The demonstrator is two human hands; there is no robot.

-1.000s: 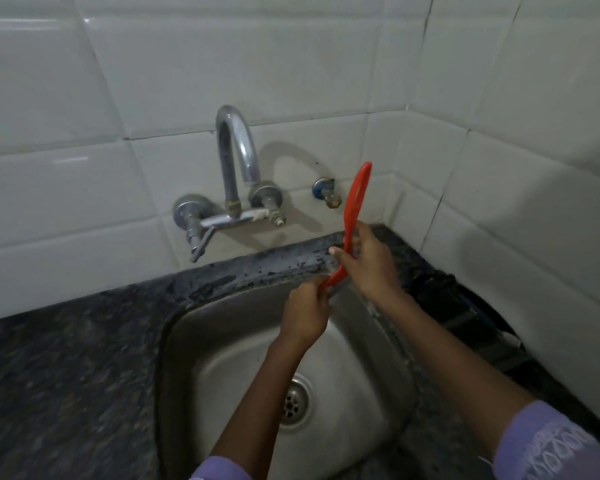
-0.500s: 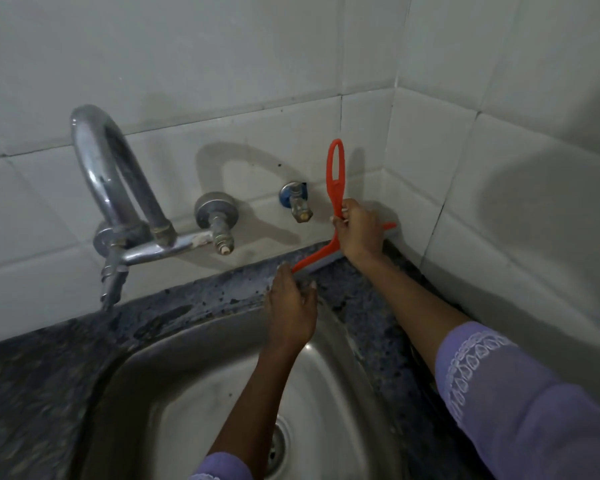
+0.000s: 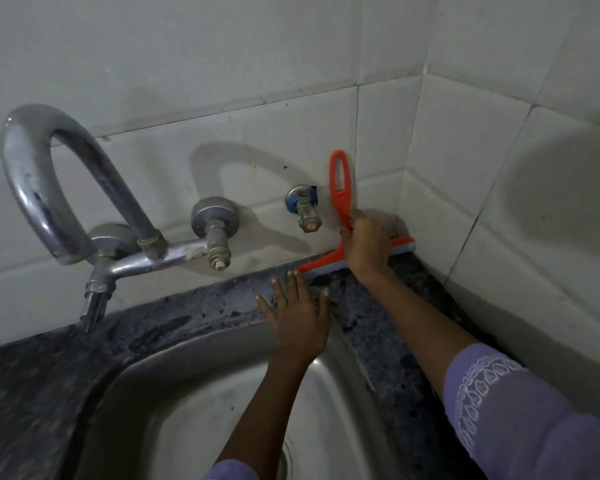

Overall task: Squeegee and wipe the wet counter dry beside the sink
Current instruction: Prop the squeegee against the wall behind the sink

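Right hand [image 3: 366,242]: grip closed on orange squeegee [image 3: 340,188] handle, loop end up against tiled wall [image 3: 222,81]. Blade down on dark speckled desk [image 3: 361,306] in back corner behind sink [image 3: 174,393]. Left hand [image 3: 298,320]: grip open, fingers spread flat on desk, fingertips apparently touching blade's left end. Faucet [image 3: 59,188] to left.

Squeegee [image 3: 340,202] blade's middle behind the right hand [image 3: 368,244]; sink [image 3: 174,393] cut off below.
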